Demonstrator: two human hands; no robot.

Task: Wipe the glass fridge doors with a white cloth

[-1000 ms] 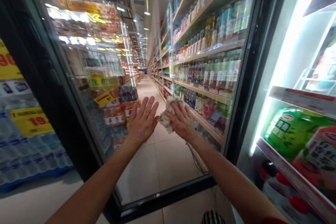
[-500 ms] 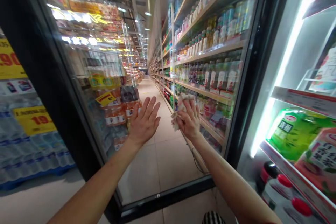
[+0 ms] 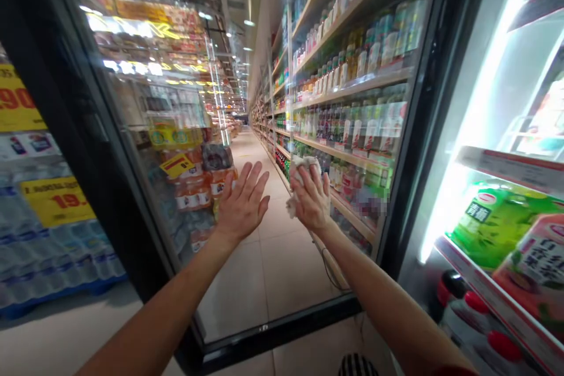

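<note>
Ahead of me is a glass door [image 3: 233,288] with a black frame [image 3: 286,324]. My left hand [image 3: 241,207] lies against the pane, palm forward, with its fingers outstretched and nothing in it. To its right, my right hand [image 3: 314,202] presses a crumpled whitish cloth [image 3: 304,163] to the glass. Its fingers extend over the cloth, which shows above the fingertips and along the hand's left side. The palm side of both hands is hidden.
At right is a lit cooler with a green drink package [image 3: 480,217], a pink package [image 3: 535,273] and red-capped bottles [image 3: 504,345]. Bottled-water packs [image 3: 57,258] stand at left under yellow price signs [image 3: 57,200]. Bottle shelves [image 3: 352,88] and an aisle show in the pane.
My right hand and the cloth moved right across the glass, then slightly back left. My left hand has stayed almost in place on the pane.
</note>
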